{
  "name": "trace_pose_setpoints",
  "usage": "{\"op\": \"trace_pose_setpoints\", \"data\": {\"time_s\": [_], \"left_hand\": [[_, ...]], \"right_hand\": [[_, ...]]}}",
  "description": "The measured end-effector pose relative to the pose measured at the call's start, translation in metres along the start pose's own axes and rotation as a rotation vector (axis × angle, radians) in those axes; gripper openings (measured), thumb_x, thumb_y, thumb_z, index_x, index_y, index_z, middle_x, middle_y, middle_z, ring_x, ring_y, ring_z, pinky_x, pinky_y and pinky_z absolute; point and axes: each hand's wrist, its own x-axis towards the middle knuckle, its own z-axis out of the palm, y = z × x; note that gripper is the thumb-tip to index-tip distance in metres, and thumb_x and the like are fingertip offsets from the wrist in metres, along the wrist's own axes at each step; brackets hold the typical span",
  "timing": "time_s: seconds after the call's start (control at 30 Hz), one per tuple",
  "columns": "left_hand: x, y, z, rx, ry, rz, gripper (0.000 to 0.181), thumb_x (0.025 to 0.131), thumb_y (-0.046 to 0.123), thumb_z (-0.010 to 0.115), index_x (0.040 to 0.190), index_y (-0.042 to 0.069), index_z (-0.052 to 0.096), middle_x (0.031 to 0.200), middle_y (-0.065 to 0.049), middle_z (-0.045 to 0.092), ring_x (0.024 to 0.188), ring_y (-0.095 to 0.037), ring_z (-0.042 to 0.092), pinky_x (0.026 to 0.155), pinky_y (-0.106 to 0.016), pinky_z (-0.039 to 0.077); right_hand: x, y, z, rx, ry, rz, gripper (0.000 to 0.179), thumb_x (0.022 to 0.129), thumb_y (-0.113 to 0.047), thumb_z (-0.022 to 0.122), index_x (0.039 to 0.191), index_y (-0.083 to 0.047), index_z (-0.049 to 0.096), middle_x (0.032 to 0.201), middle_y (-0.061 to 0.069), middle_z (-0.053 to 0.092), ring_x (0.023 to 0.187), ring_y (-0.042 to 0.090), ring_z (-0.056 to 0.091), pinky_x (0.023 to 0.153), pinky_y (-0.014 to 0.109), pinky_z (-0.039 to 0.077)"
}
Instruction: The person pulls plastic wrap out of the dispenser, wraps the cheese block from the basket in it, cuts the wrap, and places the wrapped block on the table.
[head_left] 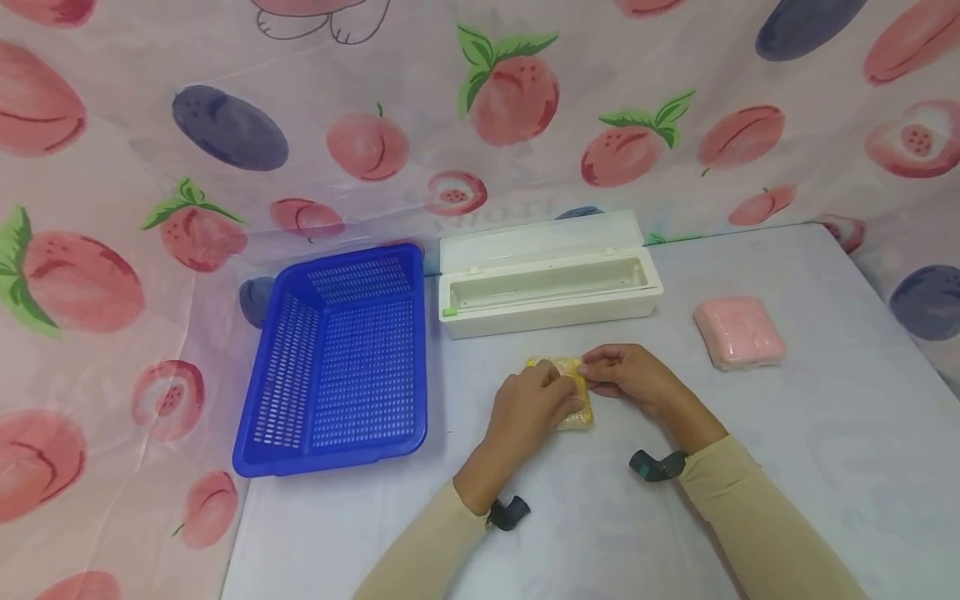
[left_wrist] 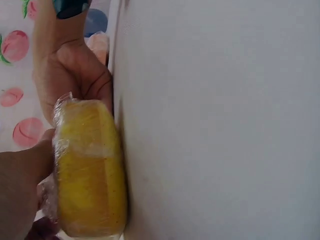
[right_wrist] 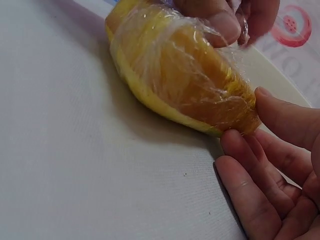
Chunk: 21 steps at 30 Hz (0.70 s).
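A thick yellow bundle (head_left: pixel 576 419), wrapped in crinkled clear plastic film, lies on the white table in front of the white box; I cannot tell what is inside. My left hand (head_left: pixel 528 400) is over its left side. In the right wrist view, the left thumb and a finger pinch loose plastic wrap (right_wrist: pixel 244 31) on top. At the bundle's far right corner, my right hand (head_left: pixel 633 379) pinches the end between thumb and fingertips. The left wrist view shows the bundle's smooth yellow side (left_wrist: pixel 92 175), with the right hand (left_wrist: pixel 75 70) beyond it.
Behind the hands is a long white box (head_left: pixel 555 312) with its lid raised and a small green piece at its front left. A blue perforated basket (head_left: pixel 333 462) stands to the left. A pink film-wrapped bundle (head_left: pixel 741 332) lies to the right. Fruit-printed sheeting (head_left: pixel 420 83) hangs behind.
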Motion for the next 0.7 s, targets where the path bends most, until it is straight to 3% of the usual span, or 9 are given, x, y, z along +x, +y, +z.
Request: {"op": "trace_pose_setpoints", "data": {"time_s": [0.17, 0.23, 0.3, 0.5, 0.6, 0.7], "left_hand": [[-0.007, -0.002, -0.006, -0.035, 0.037, 0.067, 0.011, 0.093, 0.031, 0.075, 0.094, 0.021, 0.072, 0.083, 0.007, 0.059, 0.071, -0.011, 0.053, 0.061, -0.024, 0.038], [-0.011, -0.004, -0.012, -0.037, 0.014, 0.109, 0.007, 0.094, 0.025, 0.074, 0.099, 0.021, 0.076, 0.084, 0.008, 0.064, 0.073, -0.010, 0.055, 0.063, -0.022, 0.040], [-0.015, -0.007, -0.016, -0.055, -0.039, 0.132, 0.015, 0.096, 0.023, 0.072, 0.110, 0.022, 0.079, 0.094, 0.008, 0.068, 0.081, -0.010, 0.059, 0.068, -0.021, 0.045], [-0.022, -0.017, -0.016, -0.241, -0.215, 0.074, 0.036, 0.097, 0.029, 0.070, 0.132, 0.020, 0.070, 0.119, 0.001, 0.067, 0.104, -0.015, 0.058, 0.086, -0.022, 0.049], [-0.022, -0.021, -0.010, -0.311, -0.224, 0.054, 0.034, 0.095, 0.027, 0.073, 0.128, 0.019, 0.072, 0.115, -0.002, 0.066, 0.102, -0.017, 0.056, 0.085, -0.023, 0.047], [-0.021, -0.021, -0.006, -0.324, -0.199, 0.048, 0.030, 0.092, 0.025, 0.077, 0.121, 0.019, 0.076, 0.106, -0.002, 0.064, 0.096, -0.016, 0.055, 0.082, -0.023, 0.046]], "right_hand": [[0.000, 0.000, 0.001, -0.011, 0.005, 0.012, 0.052, 0.094, -0.026, 0.075, 0.133, 0.005, 0.059, 0.119, 0.012, 0.070, 0.093, 0.008, 0.069, 0.085, 0.025, 0.060], [0.000, 0.000, 0.001, -0.012, 0.001, 0.004, 0.052, 0.094, -0.025, 0.075, 0.133, 0.005, 0.059, 0.120, 0.012, 0.070, 0.094, 0.007, 0.069, 0.085, 0.026, 0.060], [-0.001, 0.000, 0.000, -0.008, -0.007, -0.011, 0.051, 0.095, -0.023, 0.074, 0.133, 0.007, 0.059, 0.117, 0.011, 0.071, 0.093, 0.007, 0.069, 0.085, 0.026, 0.060], [-0.003, -0.002, -0.002, 0.004, -0.023, -0.039, 0.050, 0.096, -0.019, 0.072, 0.133, 0.011, 0.056, 0.109, 0.005, 0.071, 0.092, 0.006, 0.069, 0.085, 0.025, 0.060], [-0.002, -0.002, -0.001, 0.003, -0.028, -0.031, 0.051, 0.096, -0.020, 0.072, 0.134, 0.010, 0.057, 0.110, 0.005, 0.071, 0.092, 0.006, 0.069, 0.086, 0.025, 0.059], [-0.002, -0.001, 0.000, 0.003, -0.028, -0.029, 0.051, 0.096, -0.021, 0.072, 0.134, 0.010, 0.057, 0.109, 0.004, 0.071, 0.092, 0.006, 0.069, 0.086, 0.025, 0.060]]}}
